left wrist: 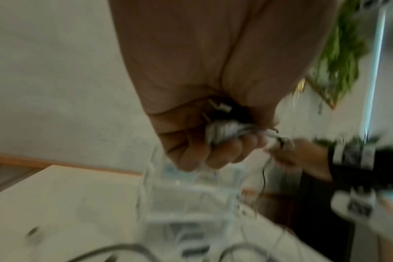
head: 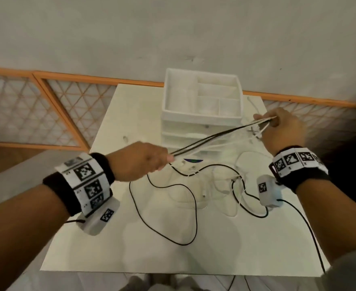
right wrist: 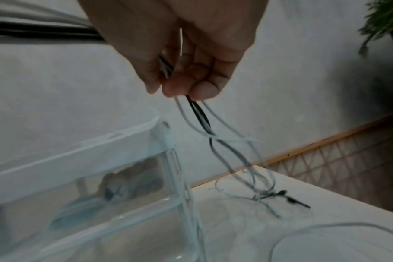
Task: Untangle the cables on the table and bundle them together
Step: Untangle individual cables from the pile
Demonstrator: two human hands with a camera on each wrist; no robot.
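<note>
We hold the black and white cables [head: 210,141] stretched above the table [head: 118,238]: left hand [head: 140,161] fisted round one end, right hand [head: 282,131] pinching the other by the white drawer organiser [head: 202,106]. Loose loops trail below. We judge: keep tension even, slide right hand outward, shake the knot free before coiling.

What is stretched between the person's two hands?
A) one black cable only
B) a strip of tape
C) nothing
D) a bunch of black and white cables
D: the left hand and right hand each grip the bunch of black and white cables pulled straight between them.
</note>
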